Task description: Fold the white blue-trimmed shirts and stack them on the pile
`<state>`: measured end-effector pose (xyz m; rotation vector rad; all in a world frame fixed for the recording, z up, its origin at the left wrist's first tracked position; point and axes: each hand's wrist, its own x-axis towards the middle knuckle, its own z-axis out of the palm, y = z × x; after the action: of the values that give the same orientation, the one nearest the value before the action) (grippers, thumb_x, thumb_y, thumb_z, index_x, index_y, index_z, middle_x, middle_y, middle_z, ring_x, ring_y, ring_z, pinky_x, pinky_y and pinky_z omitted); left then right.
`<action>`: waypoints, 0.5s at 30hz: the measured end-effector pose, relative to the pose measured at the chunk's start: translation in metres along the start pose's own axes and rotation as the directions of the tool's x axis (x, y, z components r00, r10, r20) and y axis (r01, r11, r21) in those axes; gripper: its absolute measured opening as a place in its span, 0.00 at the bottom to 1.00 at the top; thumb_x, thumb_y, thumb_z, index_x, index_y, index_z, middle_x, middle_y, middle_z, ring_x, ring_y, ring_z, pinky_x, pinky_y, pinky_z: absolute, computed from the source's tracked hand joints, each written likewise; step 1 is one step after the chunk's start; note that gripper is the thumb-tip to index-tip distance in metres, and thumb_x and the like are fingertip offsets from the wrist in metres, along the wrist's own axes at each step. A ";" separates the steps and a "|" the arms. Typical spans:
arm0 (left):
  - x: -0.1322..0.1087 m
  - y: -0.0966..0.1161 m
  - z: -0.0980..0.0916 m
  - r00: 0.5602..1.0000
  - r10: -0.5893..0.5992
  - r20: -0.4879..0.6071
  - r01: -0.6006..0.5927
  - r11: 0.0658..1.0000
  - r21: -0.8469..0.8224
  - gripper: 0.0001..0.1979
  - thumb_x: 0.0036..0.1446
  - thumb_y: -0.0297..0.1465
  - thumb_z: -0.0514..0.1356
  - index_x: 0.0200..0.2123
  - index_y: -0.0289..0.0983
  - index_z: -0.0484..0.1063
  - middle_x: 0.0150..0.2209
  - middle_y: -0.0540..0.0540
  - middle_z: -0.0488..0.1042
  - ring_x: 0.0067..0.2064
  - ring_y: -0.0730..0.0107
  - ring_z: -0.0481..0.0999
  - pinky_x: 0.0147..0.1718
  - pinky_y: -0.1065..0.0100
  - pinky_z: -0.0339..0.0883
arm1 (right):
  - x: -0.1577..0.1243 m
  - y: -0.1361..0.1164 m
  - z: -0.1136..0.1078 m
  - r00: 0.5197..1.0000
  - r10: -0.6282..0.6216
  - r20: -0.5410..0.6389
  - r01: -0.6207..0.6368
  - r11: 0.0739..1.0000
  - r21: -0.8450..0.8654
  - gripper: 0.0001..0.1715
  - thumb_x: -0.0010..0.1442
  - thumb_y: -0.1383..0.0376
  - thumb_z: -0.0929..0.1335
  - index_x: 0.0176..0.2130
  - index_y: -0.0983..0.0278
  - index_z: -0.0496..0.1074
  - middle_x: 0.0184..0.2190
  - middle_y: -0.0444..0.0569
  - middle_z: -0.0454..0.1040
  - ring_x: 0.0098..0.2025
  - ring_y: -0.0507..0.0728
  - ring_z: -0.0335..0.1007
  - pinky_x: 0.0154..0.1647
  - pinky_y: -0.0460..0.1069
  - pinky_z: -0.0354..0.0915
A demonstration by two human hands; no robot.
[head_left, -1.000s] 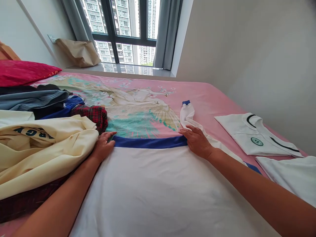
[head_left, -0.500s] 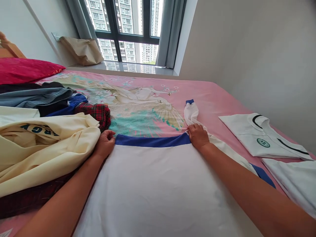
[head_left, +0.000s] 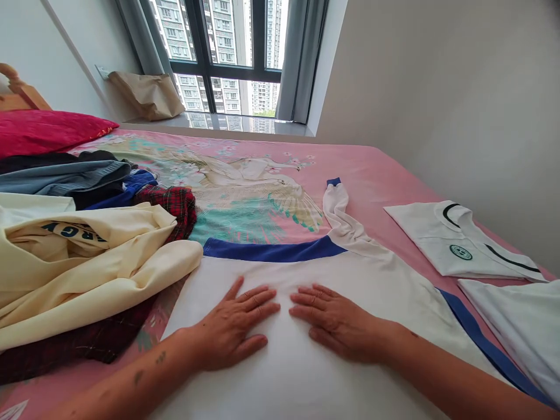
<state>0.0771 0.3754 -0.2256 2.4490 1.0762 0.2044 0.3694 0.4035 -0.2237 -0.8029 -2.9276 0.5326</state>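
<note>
A white top with a blue hem band (head_left: pixel 271 251) lies spread out on the pink bed sheet (head_left: pixel 376 169). Its white sleeve with a blue cuff (head_left: pixel 339 213) stretches away at the right. My left hand (head_left: pixel 234 324) lies flat on the white cloth, fingers apart, holding nothing. Beside it my right hand (head_left: pixel 335 318) also rests flat and open on the cloth. The fingertips of both hands point toward each other, a small gap between them.
A heap of clothes covers the left side: a cream sweatshirt (head_left: pixel 87 262), a red plaid garment (head_left: pixel 172 204), grey and blue pieces. A folded white polo shirt (head_left: pixel 459 242) and another white garment (head_left: pixel 520 321) lie at right. A red pillow (head_left: pixel 44 128) and window (head_left: pixel 223 52) stand beyond.
Both hands have left the corners of the blue hem band, come back toward me and together, and now lie flat and open on the middle of the white cloth.
</note>
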 end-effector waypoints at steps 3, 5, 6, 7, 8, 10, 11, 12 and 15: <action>0.017 -0.052 -0.008 0.958 -0.275 -0.087 0.284 0.951 0.121 0.29 0.58 0.47 0.48 0.62 0.51 0.51 0.66 0.50 0.49 0.66 0.56 0.47 0.60 0.42 0.20 | 0.009 0.067 0.002 0.945 0.316 -0.079 -0.323 0.939 -0.115 0.32 0.65 0.51 0.53 0.64 0.57 0.48 0.66 0.48 0.47 0.67 0.60 0.39 0.65 0.64 0.38; 0.028 -0.089 -0.015 0.894 -0.413 -0.174 0.440 0.885 0.155 0.29 0.59 0.47 0.45 0.63 0.50 0.49 0.67 0.50 0.45 0.67 0.56 0.43 0.60 0.42 0.20 | 0.012 0.109 0.002 0.879 0.445 -0.170 -0.471 0.866 -0.166 0.32 0.65 0.51 0.51 0.65 0.58 0.47 0.66 0.47 0.46 0.67 0.59 0.36 0.65 0.65 0.34; 0.032 -0.103 -0.018 0.856 -0.467 -0.219 0.503 0.851 0.151 0.29 0.60 0.47 0.44 0.63 0.50 0.48 0.67 0.50 0.44 0.67 0.56 0.42 0.60 0.42 0.21 | 0.012 0.125 0.001 0.846 0.490 -0.209 -0.526 0.832 -0.179 0.33 0.65 0.51 0.50 0.65 0.58 0.47 0.66 0.46 0.45 0.67 0.58 0.36 0.65 0.65 0.33; 0.035 -0.114 -0.021 0.818 -0.513 -0.260 0.557 0.819 0.136 0.29 0.60 0.47 0.44 0.63 0.49 0.48 0.67 0.50 0.44 0.67 0.56 0.41 0.60 0.41 0.23 | 0.012 0.137 0.001 0.816 0.528 -0.237 -0.571 0.799 -0.187 0.33 0.65 0.51 0.49 0.65 0.58 0.46 0.66 0.46 0.44 0.67 0.58 0.35 0.65 0.65 0.33; 0.037 -0.121 -0.023 0.778 -0.551 -0.301 0.603 0.790 0.112 0.29 0.60 0.46 0.43 0.63 0.48 0.49 0.67 0.49 0.44 0.67 0.56 0.42 0.60 0.41 0.24 | 0.012 0.145 0.000 0.784 0.564 -0.258 -0.614 0.766 -0.190 0.33 0.65 0.51 0.48 0.65 0.58 0.45 0.66 0.46 0.43 0.67 0.58 0.35 0.64 0.65 0.34; 0.039 -0.126 -0.028 0.712 -0.606 -0.354 0.658 0.752 0.038 0.28 0.60 0.43 0.43 0.62 0.45 0.52 0.66 0.47 0.47 0.66 0.55 0.44 0.60 0.41 0.26 | 0.014 0.149 -0.001 0.724 0.628 -0.286 -0.685 0.702 -0.194 0.33 0.65 0.51 0.47 0.65 0.58 0.44 0.67 0.45 0.42 0.67 0.58 0.35 0.63 0.67 0.36; 0.039 -0.127 -0.032 0.692 -0.624 -0.362 0.666 0.746 -0.012 0.27 0.58 0.41 0.45 0.61 0.45 0.56 0.66 0.46 0.50 0.66 0.54 0.46 0.60 0.42 0.28 | 0.015 0.147 -0.002 0.696 0.652 -0.301 -0.714 0.671 -0.199 0.33 0.65 0.51 0.47 0.65 0.58 0.44 0.67 0.46 0.42 0.67 0.58 0.35 0.63 0.68 0.36; 0.039 -0.127 -0.038 0.681 -0.639 -0.358 0.666 0.744 -0.062 0.27 0.55 0.39 0.48 0.59 0.44 0.60 0.64 0.45 0.54 0.65 0.53 0.50 0.60 0.44 0.32 | 0.015 0.144 -0.002 0.670 0.667 -0.325 -0.739 0.642 -0.207 0.33 0.65 0.51 0.47 0.65 0.58 0.44 0.67 0.47 0.42 0.67 0.59 0.35 0.62 0.68 0.36; 0.036 -0.130 -0.061 0.666 -0.673 -0.322 0.657 0.734 -0.172 0.23 0.41 0.34 0.57 0.44 0.41 0.73 0.50 0.44 0.71 0.55 0.51 0.65 0.56 0.53 0.52 | 0.007 0.130 0.000 0.665 0.593 -0.454 -0.737 0.621 -0.267 0.32 0.65 0.53 0.49 0.65 0.60 0.46 0.66 0.49 0.44 0.67 0.60 0.35 0.63 0.68 0.35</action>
<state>-0.0030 0.4998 -0.2333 1.8373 2.0360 0.4429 0.4265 0.5120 -0.2687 -1.8833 -2.3509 -0.2644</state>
